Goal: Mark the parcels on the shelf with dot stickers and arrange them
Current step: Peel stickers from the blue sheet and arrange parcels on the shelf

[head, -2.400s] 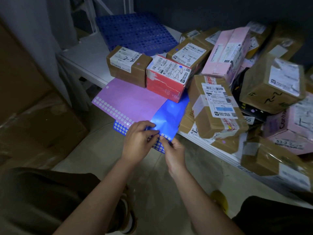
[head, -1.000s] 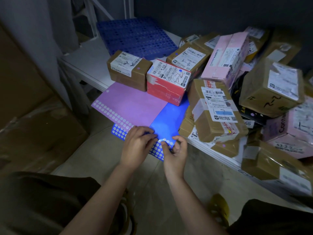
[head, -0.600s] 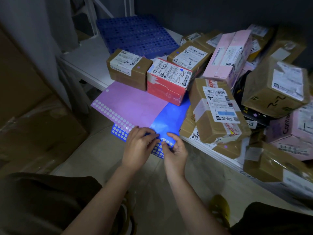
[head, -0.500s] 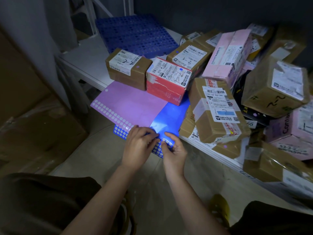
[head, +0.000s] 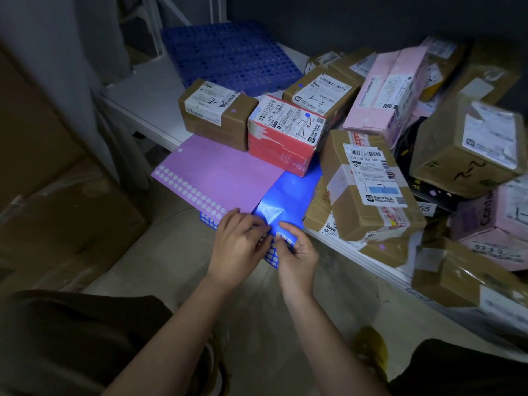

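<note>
Together at the shelf's front edge, the left hand point(head: 238, 247) presses on the blue dot-sticker sheet point(head: 288, 201) while the right hand point(head: 297, 252) pinches at its dots, the purple sheet point(head: 217, 172) overlapping beside, parcels point(head: 368, 181) piled behind on the shelf point(head: 148, 95).

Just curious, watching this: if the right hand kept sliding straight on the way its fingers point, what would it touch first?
The right hand points up-left across the blue sticker sheet, so it would probably meet the left hand's fingertips almost at once; depth is hard to judge.
</note>
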